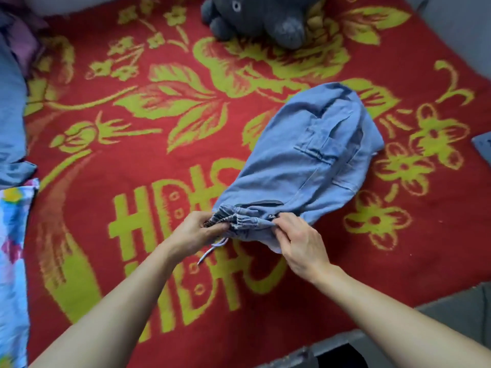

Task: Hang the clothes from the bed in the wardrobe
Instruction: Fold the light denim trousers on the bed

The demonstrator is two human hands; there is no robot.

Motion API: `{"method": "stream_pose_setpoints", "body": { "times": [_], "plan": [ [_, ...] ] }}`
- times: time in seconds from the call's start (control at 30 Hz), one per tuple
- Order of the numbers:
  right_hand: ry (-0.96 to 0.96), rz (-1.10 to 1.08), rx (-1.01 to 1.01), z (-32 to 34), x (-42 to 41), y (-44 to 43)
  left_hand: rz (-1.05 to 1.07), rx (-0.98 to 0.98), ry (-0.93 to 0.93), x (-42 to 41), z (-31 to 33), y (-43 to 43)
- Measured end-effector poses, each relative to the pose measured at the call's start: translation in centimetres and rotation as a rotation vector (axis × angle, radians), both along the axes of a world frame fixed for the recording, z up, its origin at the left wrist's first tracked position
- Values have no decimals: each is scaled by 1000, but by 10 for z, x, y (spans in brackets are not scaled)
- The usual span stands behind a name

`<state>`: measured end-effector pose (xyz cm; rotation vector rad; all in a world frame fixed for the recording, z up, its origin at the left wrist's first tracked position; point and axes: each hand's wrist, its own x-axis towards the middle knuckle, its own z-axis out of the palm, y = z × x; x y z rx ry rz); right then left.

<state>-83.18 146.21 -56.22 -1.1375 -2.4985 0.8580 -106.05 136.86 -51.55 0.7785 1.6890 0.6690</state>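
- A red blanket with a yellow-green flower and leaf pattern (132, 155) covers the bed and fills most of what I can see.
- A light blue denim garment with an elastic waistband and a stitched pocket (305, 160) lies bunched on the blanket, right of centre, its waistband end nearest the person.
- A grey plush toy (265, 17) sits at the far edge of the blanket, well apart from the garment.
- A plain blue cloth (10, 115) lies along the bed's left edge, and a bright multicoloured printed cloth (13, 261) lies just below it.
- The left hand (196, 232) has its grip pinched on the gathered left end of the waistband.
- The right hand (300, 243) has its grip closed on the right end of the waistband, fingers curled into the denim.
- A thin white drawstring cord (212, 251) hangs from the waistband beneath the left hand, onto the blanket.
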Motion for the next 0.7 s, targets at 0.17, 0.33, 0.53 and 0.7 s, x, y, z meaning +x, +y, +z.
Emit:
{"method": "stream_pose_setpoints", "body": {
  "times": [0.17, 0.33, 0.53, 0.7],
  "plan": [
    [91, -94, 95, 31, -47, -89, 230, 33, -42, -52, 27, -80],
    [101, -104, 3, 33, -114, -204, 263, 85, 240, -124, 41, -174],
    [-65, 128, -333, -12, -176, -343, -50, -118, 780, -187, -10, -333],
    [-335, 324, -576, -48, -167, -409, -291, -291, 836, -189, -50, -422]
  ]
}}
